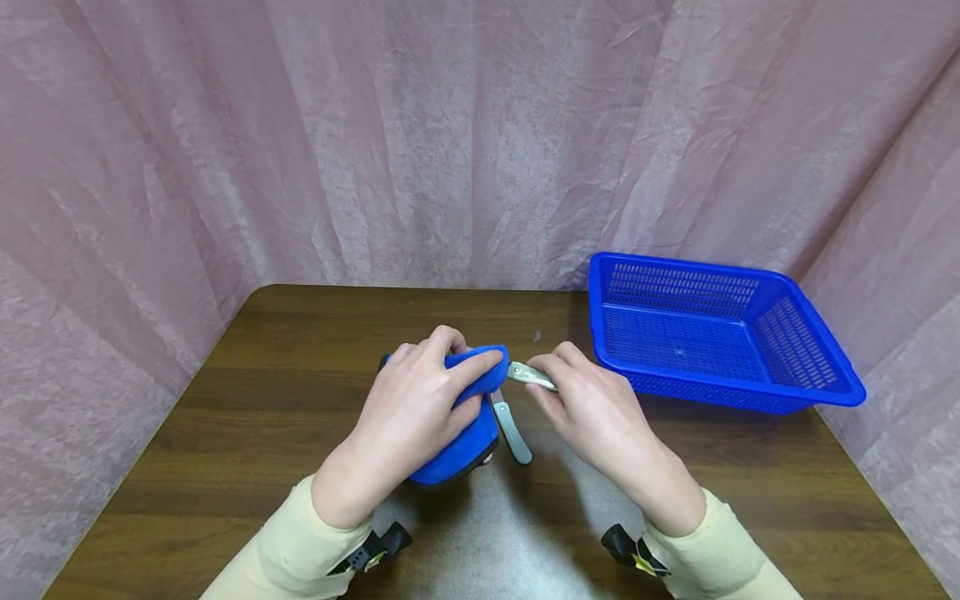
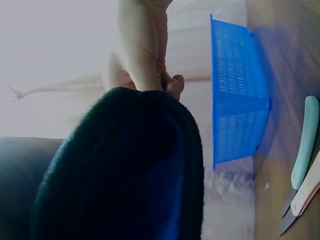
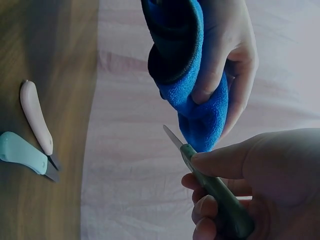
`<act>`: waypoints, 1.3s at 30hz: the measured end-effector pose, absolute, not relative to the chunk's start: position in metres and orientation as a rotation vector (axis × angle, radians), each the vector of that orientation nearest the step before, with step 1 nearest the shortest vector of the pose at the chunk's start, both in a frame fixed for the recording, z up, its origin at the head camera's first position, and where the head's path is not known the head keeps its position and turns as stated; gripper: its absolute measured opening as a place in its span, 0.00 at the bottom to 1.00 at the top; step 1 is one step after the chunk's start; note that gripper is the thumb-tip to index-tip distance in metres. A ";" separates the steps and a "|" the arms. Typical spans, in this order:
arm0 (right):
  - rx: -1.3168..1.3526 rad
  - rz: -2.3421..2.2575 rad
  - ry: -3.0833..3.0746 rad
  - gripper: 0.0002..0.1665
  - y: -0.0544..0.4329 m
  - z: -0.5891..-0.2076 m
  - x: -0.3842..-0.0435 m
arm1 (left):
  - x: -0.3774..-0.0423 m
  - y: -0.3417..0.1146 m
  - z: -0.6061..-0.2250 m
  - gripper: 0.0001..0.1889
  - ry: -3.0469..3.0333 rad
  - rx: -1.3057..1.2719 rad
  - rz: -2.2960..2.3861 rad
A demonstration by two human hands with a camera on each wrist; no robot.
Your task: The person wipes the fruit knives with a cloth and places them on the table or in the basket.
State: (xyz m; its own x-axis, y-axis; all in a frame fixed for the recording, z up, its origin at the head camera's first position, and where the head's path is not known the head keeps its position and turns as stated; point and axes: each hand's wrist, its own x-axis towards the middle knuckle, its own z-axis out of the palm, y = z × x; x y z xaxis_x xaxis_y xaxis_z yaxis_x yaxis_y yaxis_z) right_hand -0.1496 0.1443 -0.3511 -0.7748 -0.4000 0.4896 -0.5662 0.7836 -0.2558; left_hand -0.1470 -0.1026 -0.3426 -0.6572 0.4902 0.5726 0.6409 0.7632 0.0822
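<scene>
A folded blue cloth [image 1: 468, 446] with a dark edge is gripped by my left hand [image 1: 412, 396], its index finger and thumb pinching a fold near the blade of a small knife. My right hand [image 1: 592, 408] holds that knife by its green handle [image 3: 215, 190], thumb along the side. Part of the blade [image 3: 171, 135] shows beside the cloth in the right wrist view; the cloth overlaps the rest. Below the hands, a knife with a pale teal handle [image 1: 512, 432] lies on the table. A pink-handled knife [image 3: 36, 115] lies against it, mostly hidden by the cloth in the head view.
A blue plastic basket [image 1: 727, 387] with perforated walls stands at the back right of the brown wooden table [image 1: 247, 417]. Pink curtains [image 1: 450, 150] hang behind the table and along its sides.
</scene>
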 end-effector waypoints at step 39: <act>0.772 0.560 -2.564 0.10 0.143 -0.350 -0.147 | -0.150 -0.109 -0.343 0.24 -2.500 -0.823 -0.337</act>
State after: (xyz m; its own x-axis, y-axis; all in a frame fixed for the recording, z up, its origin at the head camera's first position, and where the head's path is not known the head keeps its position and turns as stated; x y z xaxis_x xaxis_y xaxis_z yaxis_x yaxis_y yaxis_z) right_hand -0.1474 0.1432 -0.3497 -0.7661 -0.4266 0.4807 -0.5882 0.7668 -0.2570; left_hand -0.1505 -0.1088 -0.3435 -0.7018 0.4908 0.5162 0.6100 0.7884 0.0797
